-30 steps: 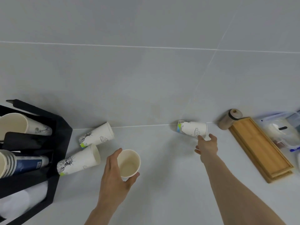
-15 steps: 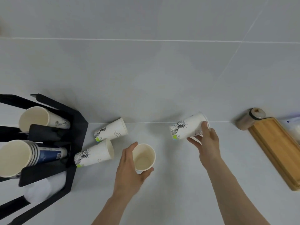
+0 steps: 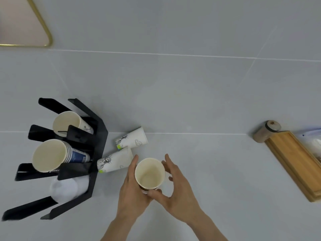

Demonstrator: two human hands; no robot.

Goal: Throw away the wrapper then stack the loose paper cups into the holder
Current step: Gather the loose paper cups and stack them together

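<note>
Since half a second ago the right hand (image 3: pixel 175 190) has carried its printed cup in from the right and brought it to the left hand (image 3: pixel 133 192); the two now meet around one upright cream-lined paper cup (image 3: pixel 149 173), apparently the nested pair. The left hand wraps its near side. The right hand's fingers are loosely spread around the far side, thumb pressed near the base.

If the inner cup sits crooked, the pair could jam or buckle when squeezed, and the thin paper dents easily.

Two more white paper cups with black line drawings lie on their sides on the pale grey counter (image 3: pixel 208 171): the nearer one (image 3: pixel 115 161) just beside the left fingers and touching the black slotted cup holder (image 3: pixel 97 153), the farther one (image 3: pixel 132 139) behind it. A careless sweep toward the holder could roll them. The holder already carries a blue-printed stack (image 3: pixel 57 154) and a single cup (image 3: pixel 69 123). A bamboo tray (image 3: pixel 295 162) and a small brown jar (image 3: pixel 265 131) sit well apart to the right. No wrapper is visible.
</note>
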